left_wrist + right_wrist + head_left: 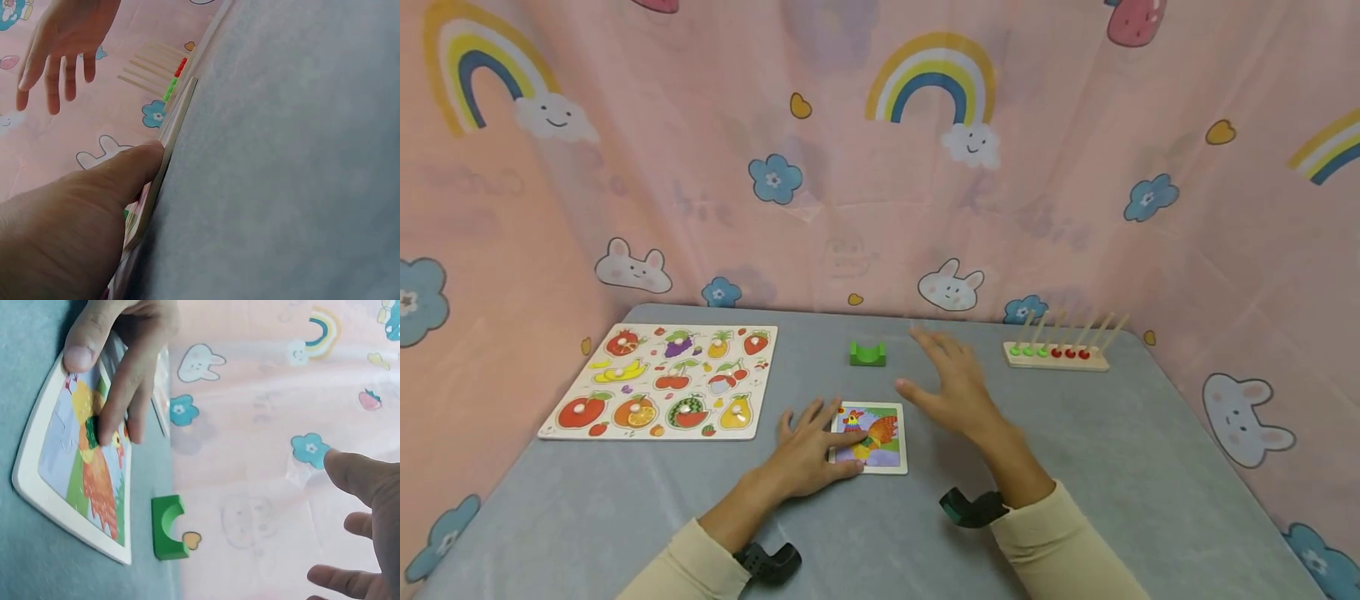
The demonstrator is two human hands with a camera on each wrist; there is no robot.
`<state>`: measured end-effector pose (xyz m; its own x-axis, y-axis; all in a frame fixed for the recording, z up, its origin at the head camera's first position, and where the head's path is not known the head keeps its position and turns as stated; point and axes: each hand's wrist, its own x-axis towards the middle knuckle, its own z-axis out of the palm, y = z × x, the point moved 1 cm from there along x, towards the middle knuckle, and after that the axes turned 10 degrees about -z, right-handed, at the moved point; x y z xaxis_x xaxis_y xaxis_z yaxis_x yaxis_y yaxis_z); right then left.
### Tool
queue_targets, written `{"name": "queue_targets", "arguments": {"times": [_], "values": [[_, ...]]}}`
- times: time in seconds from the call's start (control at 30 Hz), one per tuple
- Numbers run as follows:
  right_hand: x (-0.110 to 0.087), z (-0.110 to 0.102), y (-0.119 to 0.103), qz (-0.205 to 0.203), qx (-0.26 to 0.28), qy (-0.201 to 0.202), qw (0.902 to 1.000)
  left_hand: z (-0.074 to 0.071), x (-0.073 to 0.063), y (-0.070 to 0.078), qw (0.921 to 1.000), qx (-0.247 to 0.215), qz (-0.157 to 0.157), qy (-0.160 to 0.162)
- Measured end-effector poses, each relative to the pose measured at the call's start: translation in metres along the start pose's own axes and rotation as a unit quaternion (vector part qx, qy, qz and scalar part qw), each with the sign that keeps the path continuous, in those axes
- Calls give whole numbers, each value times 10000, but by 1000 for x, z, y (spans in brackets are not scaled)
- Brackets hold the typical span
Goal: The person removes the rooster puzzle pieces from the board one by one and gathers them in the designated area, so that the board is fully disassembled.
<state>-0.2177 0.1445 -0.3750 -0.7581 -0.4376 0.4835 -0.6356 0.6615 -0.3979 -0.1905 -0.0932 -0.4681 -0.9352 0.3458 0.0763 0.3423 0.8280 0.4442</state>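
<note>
A small square picture puzzle (pixel 889 460) with a white frame shows a hen on a purple and green background. My left hand (pixel 808 454) rests on its left side, the thumb on the near edge and the index finger touching the hen picture, as the right wrist view shows on the puzzle board (pixel 75 512). My right hand (pixel 958 383) is raised over the table to the right of the puzzle, fingers spread and holding nothing. Beyond the puzzle stands a green block (pixel 868 356) with a curved notch in its top.
A fruit peg puzzle board (pixel 655 383) lies at the left. At the back right stands a wooden counting rack (pixel 1056 357) with upright sticks and green and red beads. A pink patterned curtain (pixel 850 242) hangs behind the grey table (pixel 1075 467).
</note>
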Motion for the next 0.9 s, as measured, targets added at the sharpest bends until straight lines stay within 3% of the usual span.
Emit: {"name": "queue_targets", "arguments": {"times": [0.2,0.57,0.9], "values": [[4,20,5,-453,707,357,9958,2,0,-2,10000,69,0,17],[13,46,-1,-379,1392,316,9890,-1,0,0,10000,-10,8,-56],[14,72,-3,-297,1814,69,9829,-1,-1,0,9999,-59,112,84]]}}
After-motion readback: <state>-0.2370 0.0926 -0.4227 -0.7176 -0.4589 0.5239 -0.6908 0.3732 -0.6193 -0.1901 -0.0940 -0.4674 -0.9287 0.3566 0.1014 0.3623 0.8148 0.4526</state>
